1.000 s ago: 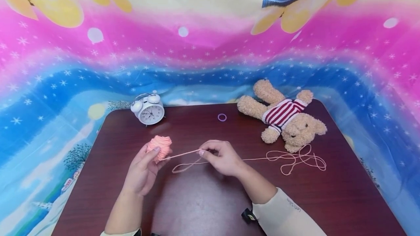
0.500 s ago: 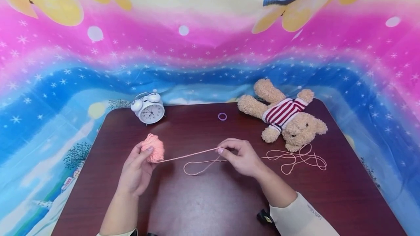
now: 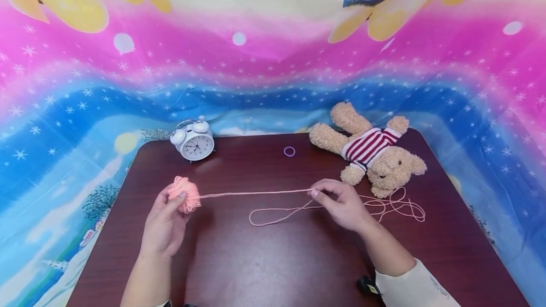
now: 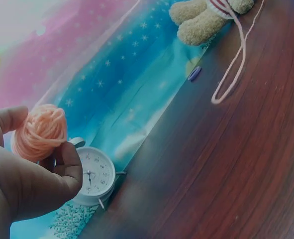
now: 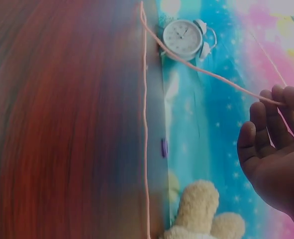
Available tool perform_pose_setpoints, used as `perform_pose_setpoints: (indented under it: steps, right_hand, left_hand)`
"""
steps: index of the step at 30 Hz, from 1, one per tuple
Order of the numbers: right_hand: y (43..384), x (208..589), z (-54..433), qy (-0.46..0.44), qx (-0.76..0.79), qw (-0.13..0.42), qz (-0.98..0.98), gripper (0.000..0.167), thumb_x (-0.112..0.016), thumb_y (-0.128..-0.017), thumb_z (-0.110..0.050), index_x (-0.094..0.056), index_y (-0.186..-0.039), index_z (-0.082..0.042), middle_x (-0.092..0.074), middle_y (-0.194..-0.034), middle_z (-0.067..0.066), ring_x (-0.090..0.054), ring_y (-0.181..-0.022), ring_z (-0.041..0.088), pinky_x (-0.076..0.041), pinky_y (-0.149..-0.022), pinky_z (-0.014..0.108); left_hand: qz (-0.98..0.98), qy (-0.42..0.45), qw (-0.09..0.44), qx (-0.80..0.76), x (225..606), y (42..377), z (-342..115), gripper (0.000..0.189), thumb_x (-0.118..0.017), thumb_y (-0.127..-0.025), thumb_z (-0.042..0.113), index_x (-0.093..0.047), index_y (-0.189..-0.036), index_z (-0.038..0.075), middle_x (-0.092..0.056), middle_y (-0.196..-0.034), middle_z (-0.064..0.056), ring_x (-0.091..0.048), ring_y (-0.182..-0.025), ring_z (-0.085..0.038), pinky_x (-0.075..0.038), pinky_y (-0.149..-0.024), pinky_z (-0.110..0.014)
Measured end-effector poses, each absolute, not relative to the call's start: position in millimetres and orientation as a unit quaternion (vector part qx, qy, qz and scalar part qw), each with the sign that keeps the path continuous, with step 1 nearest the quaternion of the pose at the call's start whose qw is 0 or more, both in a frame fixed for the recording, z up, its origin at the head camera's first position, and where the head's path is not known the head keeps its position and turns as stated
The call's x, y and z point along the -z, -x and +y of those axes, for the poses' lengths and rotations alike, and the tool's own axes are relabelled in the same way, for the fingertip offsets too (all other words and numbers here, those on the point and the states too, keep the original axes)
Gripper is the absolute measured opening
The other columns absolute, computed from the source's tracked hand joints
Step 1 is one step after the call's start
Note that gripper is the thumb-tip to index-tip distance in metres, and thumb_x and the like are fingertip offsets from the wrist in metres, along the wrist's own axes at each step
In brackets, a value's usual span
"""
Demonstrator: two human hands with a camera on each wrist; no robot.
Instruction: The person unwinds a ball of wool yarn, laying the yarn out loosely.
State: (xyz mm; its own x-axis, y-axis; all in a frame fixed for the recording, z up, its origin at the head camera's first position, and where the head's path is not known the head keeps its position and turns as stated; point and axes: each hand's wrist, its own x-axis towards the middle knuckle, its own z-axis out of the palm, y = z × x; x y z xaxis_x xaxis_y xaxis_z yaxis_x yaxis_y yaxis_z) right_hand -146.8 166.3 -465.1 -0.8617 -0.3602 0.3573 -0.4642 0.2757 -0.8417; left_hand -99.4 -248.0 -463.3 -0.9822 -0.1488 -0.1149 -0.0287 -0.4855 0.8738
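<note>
from here i'd draw gently, left hand (image 3: 163, 226) gripping the peach yarn ball (image 3: 186, 194) left of centre, right hand (image 3: 344, 206) pinching its strand (image 3: 256, 193) centre-right.

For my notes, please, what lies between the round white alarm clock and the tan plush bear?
A purple ring lies on the dark brown table, in the head view.

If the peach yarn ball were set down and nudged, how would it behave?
The yarn ball would likely squash, being wound yarn. It might roll, being roundish, and could unwind: a strand runs from it to the right hand.
</note>
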Motion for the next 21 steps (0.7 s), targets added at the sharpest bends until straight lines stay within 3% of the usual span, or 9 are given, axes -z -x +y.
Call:
perform_pose_setpoints:
  steps: [6, 14, 21]
  right_hand:
    - [144, 466, 189, -0.247, -0.539, 0.068, -0.803, 0.016, -0.068, -0.097, 0.003, -0.078, -0.101, -0.009, -0.076, -0.1, 0.011, -0.069, -0.095, 0.012, -0.053, -0.084, 0.019]
    - [134, 466, 226, -0.179, -0.508, 0.085, -0.839, 0.012, -0.071, -0.096, -0.001, -0.079, -0.104, -0.005, -0.076, -0.108, 0.01, -0.065, -0.104, 0.0, -0.049, -0.09, 0.012]
    - [128, 464, 257, -0.144, -0.481, 0.088, -0.86, 0.012, -0.069, -0.1, -0.008, -0.079, -0.105, -0.007, -0.076, -0.107, 0.01, -0.067, -0.101, 0.005, -0.049, -0.086, 0.012]
  left_hand:
    - [-0.481, -0.082, 0.047, 0.871, 464, 97, -260, 0.041, -0.052, -0.107, 0.005, -0.037, -0.146, 0.007, -0.066, -0.118, -0.001, -0.067, -0.103, -0.012, -0.052, -0.089, -0.027]
    - [-0.456, -0.048, 0.051, 0.887, 468, 93, -271, 0.031, -0.048, -0.108, 0.003, -0.055, -0.138, 0.01, -0.069, -0.12, -0.002, -0.067, -0.108, -0.013, -0.051, -0.095, -0.028]
    - [-0.442, -0.072, 0.065, 0.892, 470, 90, -281, 0.035, -0.05, -0.107, 0.002, -0.044, -0.141, 0.007, -0.068, -0.12, -0.002, -0.066, -0.109, -0.012, -0.053, -0.093, -0.028]
